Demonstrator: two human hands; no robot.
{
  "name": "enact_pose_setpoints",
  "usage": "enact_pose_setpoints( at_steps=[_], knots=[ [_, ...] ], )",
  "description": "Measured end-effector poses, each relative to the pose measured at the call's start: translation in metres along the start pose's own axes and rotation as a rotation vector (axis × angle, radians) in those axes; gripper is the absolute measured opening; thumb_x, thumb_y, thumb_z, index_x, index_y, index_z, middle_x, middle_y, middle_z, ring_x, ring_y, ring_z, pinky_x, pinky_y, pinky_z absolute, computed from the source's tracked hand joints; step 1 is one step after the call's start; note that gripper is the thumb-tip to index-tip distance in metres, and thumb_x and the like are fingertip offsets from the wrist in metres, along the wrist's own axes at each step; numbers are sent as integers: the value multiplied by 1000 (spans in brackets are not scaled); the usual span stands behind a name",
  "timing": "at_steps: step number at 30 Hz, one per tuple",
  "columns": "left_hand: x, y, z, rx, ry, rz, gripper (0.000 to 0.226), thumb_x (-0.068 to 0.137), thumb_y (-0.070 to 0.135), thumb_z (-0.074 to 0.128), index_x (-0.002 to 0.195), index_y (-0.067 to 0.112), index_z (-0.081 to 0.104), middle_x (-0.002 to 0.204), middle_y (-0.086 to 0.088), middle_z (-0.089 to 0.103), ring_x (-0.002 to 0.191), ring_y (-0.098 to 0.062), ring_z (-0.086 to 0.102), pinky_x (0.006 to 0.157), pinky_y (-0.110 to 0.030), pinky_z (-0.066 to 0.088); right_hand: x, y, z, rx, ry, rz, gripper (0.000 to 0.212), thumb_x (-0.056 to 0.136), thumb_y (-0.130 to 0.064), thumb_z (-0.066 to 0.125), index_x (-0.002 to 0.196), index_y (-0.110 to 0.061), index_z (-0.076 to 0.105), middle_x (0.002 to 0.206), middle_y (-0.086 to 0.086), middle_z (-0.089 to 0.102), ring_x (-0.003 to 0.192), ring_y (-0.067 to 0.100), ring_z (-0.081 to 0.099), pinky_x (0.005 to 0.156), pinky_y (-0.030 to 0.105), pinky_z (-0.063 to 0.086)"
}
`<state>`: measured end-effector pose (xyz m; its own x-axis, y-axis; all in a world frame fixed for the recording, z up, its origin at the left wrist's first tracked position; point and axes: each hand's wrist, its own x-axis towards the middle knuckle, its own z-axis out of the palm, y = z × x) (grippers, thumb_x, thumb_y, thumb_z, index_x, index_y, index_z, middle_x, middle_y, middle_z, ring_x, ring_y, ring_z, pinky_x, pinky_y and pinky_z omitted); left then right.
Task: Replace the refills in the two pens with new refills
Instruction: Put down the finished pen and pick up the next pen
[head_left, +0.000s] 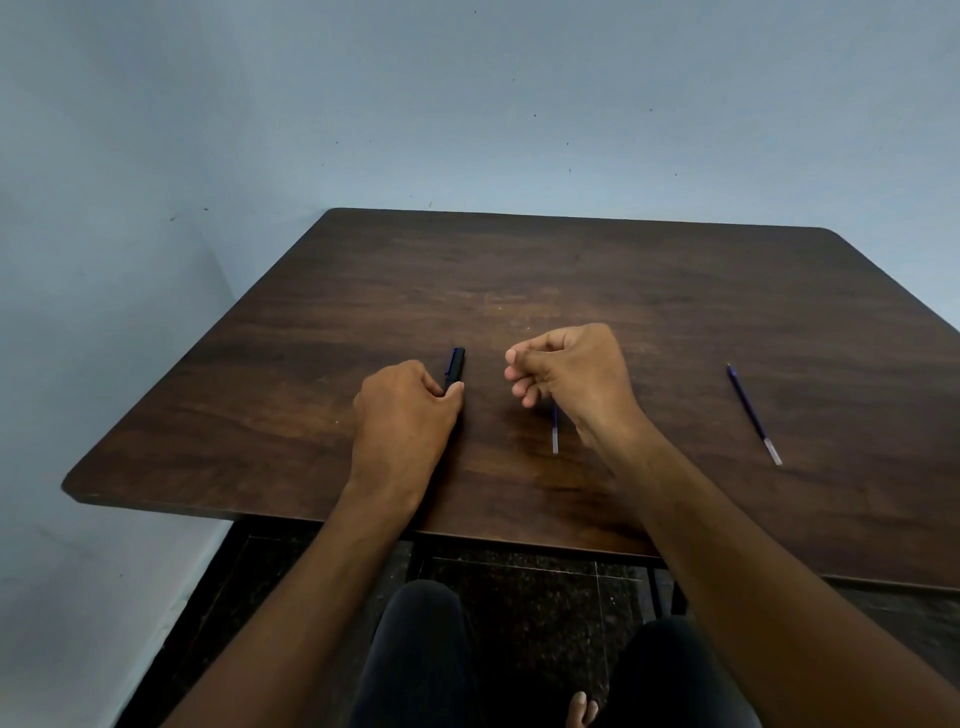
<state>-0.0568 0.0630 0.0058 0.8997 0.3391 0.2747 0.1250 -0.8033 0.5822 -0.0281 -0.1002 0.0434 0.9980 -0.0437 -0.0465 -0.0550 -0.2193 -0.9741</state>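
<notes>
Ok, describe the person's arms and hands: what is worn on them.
Both forearms are bare as far as the frame shows, with no sleeves in view. The left hand and the right hand wear no gloves, and no rings, watch or bracelet are visible on either.

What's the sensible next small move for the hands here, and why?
Probably lift the black pen off the table: the left hand already grips it flat on the wood, while the right hand hovers over one refill, seemingly holding nothing.

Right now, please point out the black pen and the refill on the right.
black pen (455, 365): head view, on its far end, beyond the left hand.
refill (750, 408): head view, on its dark middle.
</notes>
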Motion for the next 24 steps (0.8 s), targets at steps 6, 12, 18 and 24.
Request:
enact_pose_setpoints(
  at_steps=[6, 12, 18, 24],
  knots=[
    [0, 2, 0, 52, 31, 31, 38, 88, 51, 70, 63, 24, 62, 53, 8, 60, 58, -3, 58, 64, -29, 51, 2, 1, -12, -164, 94, -80, 13, 87, -18, 78, 75, -15, 77, 66, 2, 75, 53, 7, 64, 49, 20, 50],
    [-4, 0, 1, -54, 77, 5, 41, 85, 58, 72, 63, 26, 60, 53, 9, 61, 54, -2, 58, 54, -22, 45, 8, -6, -50, -349, 218, -102, 21, 86, -21, 78, 66, -23, 72, 63, -1, 72, 49, 2, 61, 50, 13, 47],
    [-5, -5, -2, -178, 106, 0, 36, 82, 53, 78, 63, 26, 61, 58, 12, 62, 57, 0, 60, 55, -17, 44, 6, -5, -78, -470, 223, 98, 24, 86, -25, 78, 70, -10, 69, 64, 3, 66, 53, 9, 58, 52, 21, 45],
    [-6, -6, -3, -198, 118, 7, 37, 83, 54, 76, 63, 26, 62, 61, 13, 63, 58, -1, 61, 54, -16, 41, 1, -5, -72, -691, 115, 295, 42, 77, -44, 83, 74, -5, 67, 57, 5, 65, 43, 12, 55, 47, 25, 42]
  ],
)
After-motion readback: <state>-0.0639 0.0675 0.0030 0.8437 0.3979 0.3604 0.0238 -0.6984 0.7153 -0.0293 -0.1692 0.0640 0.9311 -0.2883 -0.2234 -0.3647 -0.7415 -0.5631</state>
